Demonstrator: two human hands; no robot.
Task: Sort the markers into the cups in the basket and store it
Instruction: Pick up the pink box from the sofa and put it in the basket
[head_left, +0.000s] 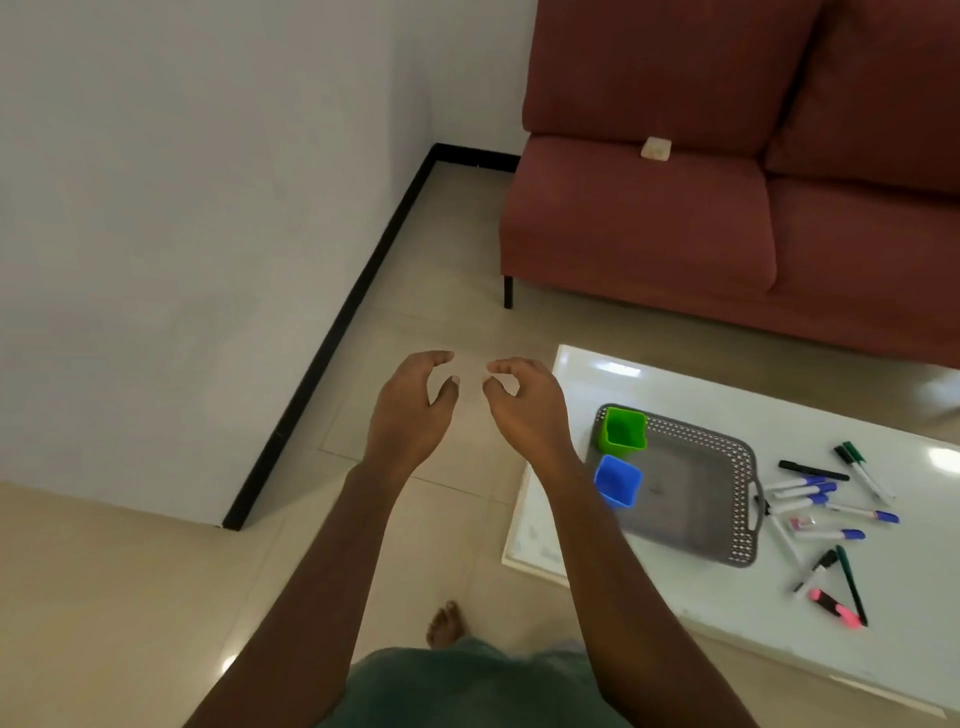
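Note:
A grey perforated basket (737, 499) lies on the white low table (675, 384) at the right. Inside it, at its left end, stand a green cup (623, 431) and a blue cup (618, 480), both with nothing visible in them. Several markers (826, 506) with blue, green and black caps lie scattered on the table right of the basket, and a pink highlighter (836, 608) lies nearer the front. My left hand (410, 410) and my right hand (524, 405) hover over the floor left of the table, fingers curled apart, holding nothing.
A red sofa (727, 218) stands behind the table with a small pale object (656, 148) on its seat. A white wall (182, 234) with black skirting runs along the left. My bare foot (444, 623) is on the tiled floor below.

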